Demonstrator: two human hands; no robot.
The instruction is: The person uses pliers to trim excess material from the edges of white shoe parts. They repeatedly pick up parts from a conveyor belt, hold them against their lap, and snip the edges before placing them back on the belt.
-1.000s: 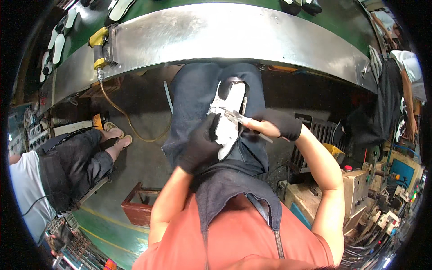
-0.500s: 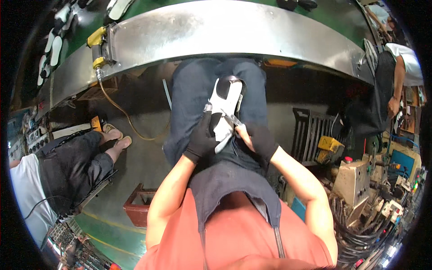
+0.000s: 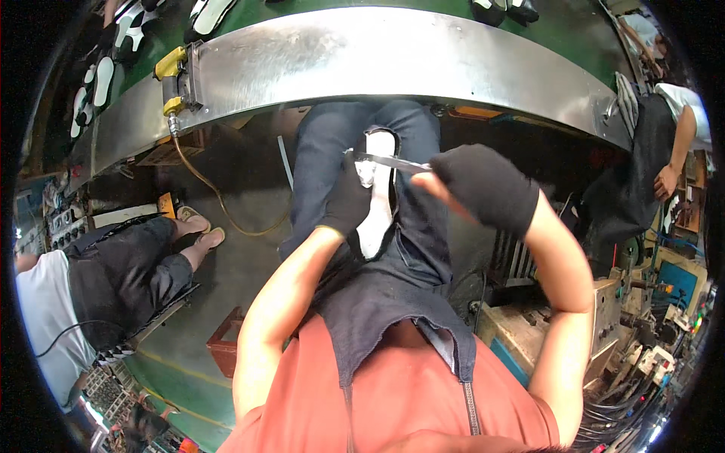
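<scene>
On my lap lies a shoe (image 3: 375, 226) with its long white sole facing up and a dark rim around it. My left hand (image 3: 347, 198), in a black glove, is closed on the left side of the shoe. A crumpled whitish bit (image 3: 365, 174) shows beside its fingertips. My right hand (image 3: 483, 186), also gloved in black with bare fingers showing, grips a flat, blade-like metal tool (image 3: 398, 162). The tool points left across the upper part of the sole, its tip close to my left fingertips. Whether it touches the sole, I cannot tell.
A metal ledge (image 3: 483, 64) curves ahead of my knees, with a yellow air tool (image 3: 172, 79) on its left part and a hose hanging down. Beyond are shoes (image 3: 210, 15) on a green surface. Seated people flank me. A machine (image 3: 529, 321) stands at the right.
The shoe has turned, so its white sole now faces up. My right hand has risen and moved right, and its tool now lies across the sole.
</scene>
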